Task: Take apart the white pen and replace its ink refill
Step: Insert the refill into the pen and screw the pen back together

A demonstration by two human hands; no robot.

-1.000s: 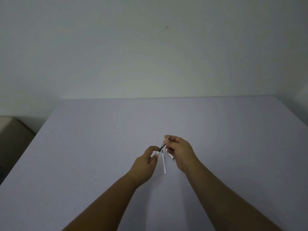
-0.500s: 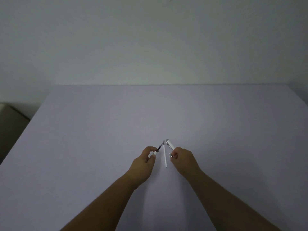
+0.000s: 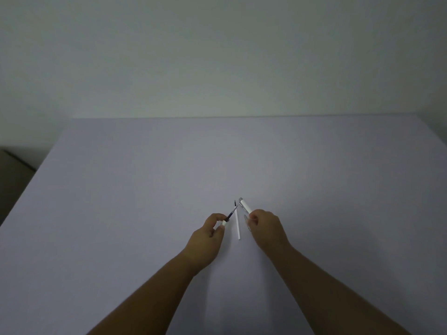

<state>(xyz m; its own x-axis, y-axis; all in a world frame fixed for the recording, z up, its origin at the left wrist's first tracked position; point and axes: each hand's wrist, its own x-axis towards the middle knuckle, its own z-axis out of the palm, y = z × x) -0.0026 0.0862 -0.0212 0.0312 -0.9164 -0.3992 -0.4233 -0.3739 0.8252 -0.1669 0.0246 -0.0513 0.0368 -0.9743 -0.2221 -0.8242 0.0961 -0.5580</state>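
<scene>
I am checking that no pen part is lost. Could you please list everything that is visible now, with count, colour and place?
pen front piece with dark refill: 1, white tip piece and dark thin rod, held in the left hand, pointing up and right
pen barrel: 1, white with a silvery end, held in the right hand
loose refill: 1, white with a dark tip, lying on the table between the hands
table: 1, pale lilac-grey
wall: 1, pale grey-green, behind the table
left hand: 1
right hand: 1

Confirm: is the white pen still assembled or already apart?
Apart. The right hand holds the white barrel; the left hand holds the dark refill piece separately.
</scene>
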